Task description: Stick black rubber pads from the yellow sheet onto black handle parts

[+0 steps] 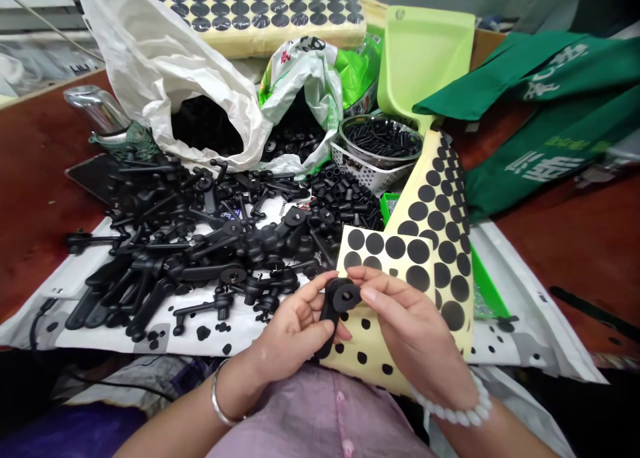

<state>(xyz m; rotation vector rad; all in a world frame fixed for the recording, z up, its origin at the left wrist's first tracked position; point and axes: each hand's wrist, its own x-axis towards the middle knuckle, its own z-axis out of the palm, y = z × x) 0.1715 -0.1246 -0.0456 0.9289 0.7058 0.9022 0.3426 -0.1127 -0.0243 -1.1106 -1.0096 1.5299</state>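
My left hand (pixel 295 325) grips a black plastic arm (pixel 327 335), its long shank pointing down and its round slotted head (pixel 346 297) turned up towards me. At the right rim of that head, my right hand (pixel 413 328) pinches with thumb and forefinger. Whether a thin round pad is between those fingertips, I cannot make out. Just behind both hands lies a small pale sheet of round black stickers (pixel 385 248), partly covered by my fingers. Under it is a larger yellow sheet of round black stickers (pixel 440 211), with several spots peeled or dark near its lower edge.
A heap of black plastic arms (pixel 200 245) covers the left of the table. Small black tubes (pixel 345 195) are piled behind. Further back stand a white sack (pixel 210 91), a green-white bag (pixel 305 111), a bowl of black screws (pixel 385 138) and a light green dustpan (pixel 425 58).
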